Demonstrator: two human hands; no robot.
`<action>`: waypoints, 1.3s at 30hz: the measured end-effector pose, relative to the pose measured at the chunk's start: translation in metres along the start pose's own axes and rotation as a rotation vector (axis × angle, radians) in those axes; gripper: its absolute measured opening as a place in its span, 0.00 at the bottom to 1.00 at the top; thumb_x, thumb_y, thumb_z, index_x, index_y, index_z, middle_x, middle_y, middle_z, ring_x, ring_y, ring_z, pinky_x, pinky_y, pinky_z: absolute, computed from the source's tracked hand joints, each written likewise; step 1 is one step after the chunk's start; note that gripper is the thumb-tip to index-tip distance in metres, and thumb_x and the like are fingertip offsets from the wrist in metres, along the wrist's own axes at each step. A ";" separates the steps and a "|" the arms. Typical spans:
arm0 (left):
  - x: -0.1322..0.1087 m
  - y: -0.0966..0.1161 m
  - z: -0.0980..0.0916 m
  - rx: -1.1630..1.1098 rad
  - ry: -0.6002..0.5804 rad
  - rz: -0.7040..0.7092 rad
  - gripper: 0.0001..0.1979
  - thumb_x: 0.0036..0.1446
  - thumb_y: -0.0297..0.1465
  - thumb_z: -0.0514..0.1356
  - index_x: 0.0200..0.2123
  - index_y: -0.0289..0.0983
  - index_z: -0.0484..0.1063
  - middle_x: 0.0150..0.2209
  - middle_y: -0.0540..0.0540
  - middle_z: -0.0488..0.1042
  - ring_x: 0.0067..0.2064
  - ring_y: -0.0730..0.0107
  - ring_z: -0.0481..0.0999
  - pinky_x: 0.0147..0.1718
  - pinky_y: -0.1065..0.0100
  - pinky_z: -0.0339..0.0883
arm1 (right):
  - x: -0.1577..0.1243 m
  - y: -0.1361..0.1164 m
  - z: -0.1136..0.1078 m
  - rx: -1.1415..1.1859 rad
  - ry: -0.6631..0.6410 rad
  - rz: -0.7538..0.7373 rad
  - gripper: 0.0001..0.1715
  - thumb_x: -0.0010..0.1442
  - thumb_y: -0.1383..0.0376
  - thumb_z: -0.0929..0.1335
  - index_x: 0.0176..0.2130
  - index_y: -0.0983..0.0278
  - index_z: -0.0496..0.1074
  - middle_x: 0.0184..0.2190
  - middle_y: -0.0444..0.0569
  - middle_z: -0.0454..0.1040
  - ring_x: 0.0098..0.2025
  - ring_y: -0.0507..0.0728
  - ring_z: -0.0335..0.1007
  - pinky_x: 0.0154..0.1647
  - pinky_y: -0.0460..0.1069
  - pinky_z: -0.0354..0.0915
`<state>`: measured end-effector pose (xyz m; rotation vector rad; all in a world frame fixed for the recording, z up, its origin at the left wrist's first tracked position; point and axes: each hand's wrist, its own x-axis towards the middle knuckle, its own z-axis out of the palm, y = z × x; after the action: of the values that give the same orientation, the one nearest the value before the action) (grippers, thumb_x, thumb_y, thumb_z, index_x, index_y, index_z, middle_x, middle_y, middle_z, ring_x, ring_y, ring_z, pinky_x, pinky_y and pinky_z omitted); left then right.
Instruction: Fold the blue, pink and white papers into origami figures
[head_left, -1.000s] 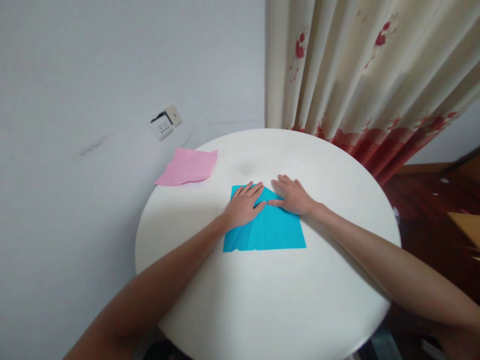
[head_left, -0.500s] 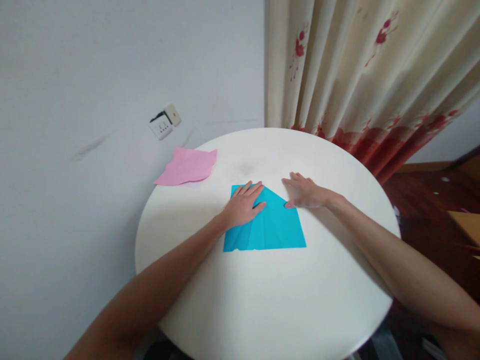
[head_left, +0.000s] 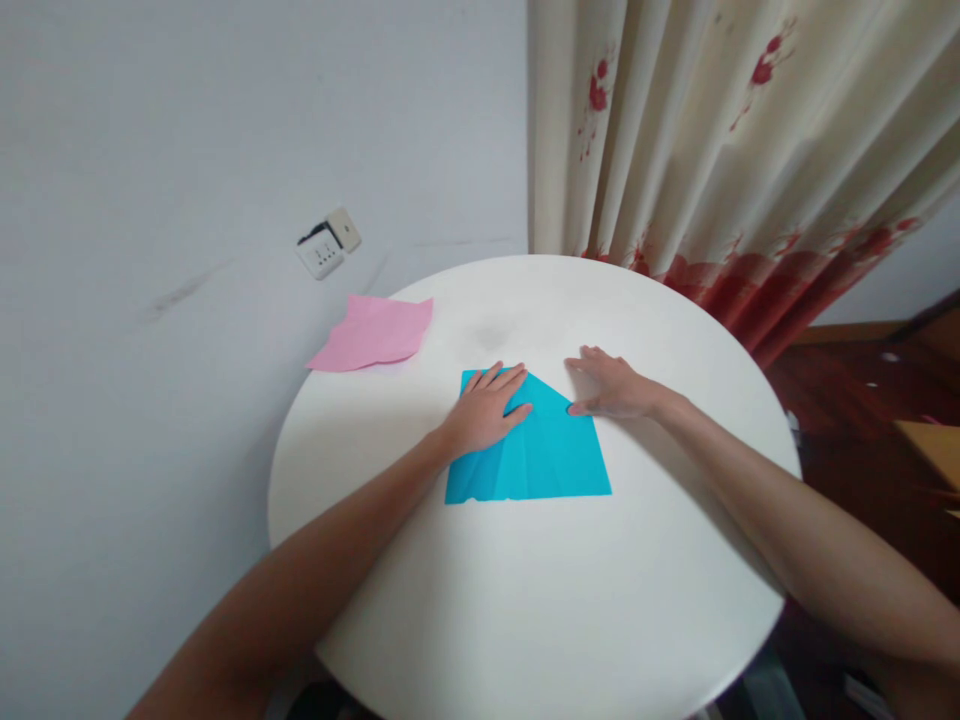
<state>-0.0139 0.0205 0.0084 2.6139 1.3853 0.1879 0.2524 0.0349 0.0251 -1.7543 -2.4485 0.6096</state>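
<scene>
A sheet of blue paper (head_left: 547, 460) lies flat on the round white table (head_left: 540, 600), its far right corner folded in along a slanted edge. My left hand (head_left: 484, 412) rests palm down on the paper's far left part, fingers stretched out. My right hand (head_left: 611, 385) lies flat on the table by the folded corner, fingers spread, its thumb touching the paper's right edge. Neither hand grips anything.
A crumpled pink sheet (head_left: 371, 335) lies at the table's far left edge. Behind the table are a grey wall with a socket (head_left: 328, 245) and a cream curtain with red flowers (head_left: 735, 150). Dark wooden floor (head_left: 862, 400) shows on the right.
My right hand slid to the right off the folded corner onto the table, uncovering the slanted fold. My left hand stayed in place.
</scene>
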 end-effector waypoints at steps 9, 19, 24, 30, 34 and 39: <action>0.000 0.001 0.001 0.015 0.009 0.005 0.32 0.70 0.48 0.46 0.72 0.42 0.50 0.73 0.47 0.49 0.74 0.49 0.44 0.68 0.42 0.43 | 0.003 -0.032 0.020 -0.020 0.174 0.009 0.44 0.63 0.42 0.65 0.68 0.61 0.59 0.73 0.62 0.47 0.74 0.72 0.37 0.69 0.76 0.39; 0.000 0.003 0.000 0.044 0.004 0.012 0.30 0.70 0.47 0.45 0.71 0.45 0.54 0.73 0.49 0.50 0.73 0.48 0.46 0.68 0.41 0.45 | 0.010 -0.040 0.025 -0.103 0.180 -0.152 0.47 0.65 0.39 0.60 0.70 0.63 0.56 0.73 0.59 0.47 0.74 0.70 0.39 0.71 0.71 0.39; 0.001 0.000 0.002 0.053 -0.003 0.019 0.29 0.70 0.47 0.45 0.71 0.47 0.53 0.73 0.50 0.49 0.73 0.46 0.45 0.68 0.40 0.44 | 0.012 -0.039 0.027 -0.092 0.196 -0.136 0.47 0.65 0.38 0.59 0.70 0.63 0.57 0.73 0.58 0.48 0.75 0.68 0.39 0.71 0.70 0.39; 0.000 -0.002 0.004 0.057 0.002 0.030 0.29 0.71 0.47 0.45 0.71 0.48 0.52 0.73 0.50 0.48 0.74 0.46 0.44 0.68 0.40 0.43 | 0.015 -0.038 0.029 -0.086 0.239 -0.104 0.43 0.68 0.42 0.58 0.69 0.65 0.58 0.73 0.59 0.50 0.74 0.66 0.42 0.71 0.68 0.43; 0.000 -0.001 0.004 0.061 0.004 0.035 0.29 0.71 0.47 0.45 0.71 0.48 0.52 0.73 0.51 0.48 0.74 0.46 0.43 0.68 0.40 0.43 | 0.017 -0.037 0.031 -0.090 0.252 -0.108 0.40 0.69 0.44 0.57 0.68 0.65 0.59 0.72 0.59 0.51 0.74 0.66 0.43 0.71 0.68 0.44; 0.000 -0.001 0.004 0.067 0.003 0.036 0.30 0.71 0.47 0.44 0.72 0.46 0.51 0.73 0.50 0.47 0.74 0.46 0.43 0.68 0.40 0.43 | 0.018 -0.035 0.030 -0.087 0.263 -0.114 0.35 0.70 0.48 0.58 0.67 0.64 0.61 0.72 0.59 0.53 0.74 0.66 0.44 0.70 0.68 0.45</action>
<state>-0.0138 0.0202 0.0045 2.6950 1.3696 0.1527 0.2062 0.0334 0.0065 -1.5929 -2.4010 0.2476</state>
